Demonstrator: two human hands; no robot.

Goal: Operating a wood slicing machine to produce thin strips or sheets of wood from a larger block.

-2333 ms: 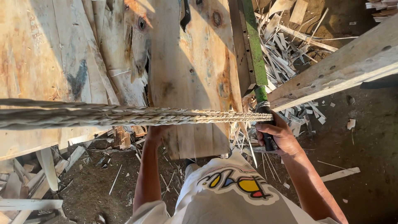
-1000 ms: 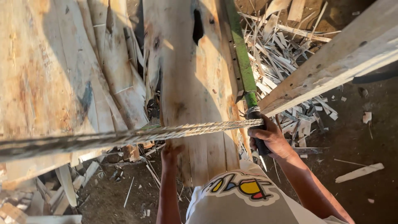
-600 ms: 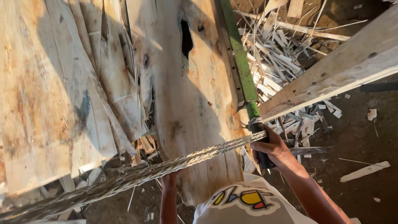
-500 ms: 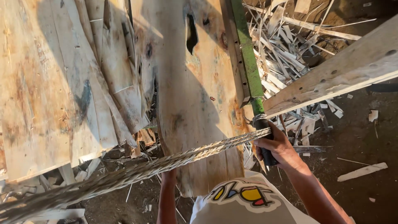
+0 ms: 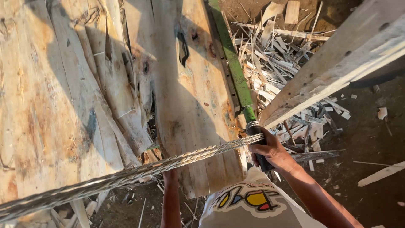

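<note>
Rope [image 5: 139, 171] | runs 8-to-2 o'clock into right hand [image 5: 270, 147], clenched on black handle [image 5: 265, 162] | left hand hidden under plank [image 5: 190, 105], grip unclear

One rope [image 5: 126, 175]; one green bar [image 5: 231, 63]; one beam [image 5: 337, 63]; two hands [image 5: 270, 147].

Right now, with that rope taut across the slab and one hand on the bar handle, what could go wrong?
1. The twisted rope runs taut to the black handle gripped by the right hand; if it slips or parts, it could whip the forearm.
2. The left hand is tucked under the wooden slab edge, out of sight; a shift could pinch it.
3. Splintered offcuts litter the ground, so footing may be poor.
</note>
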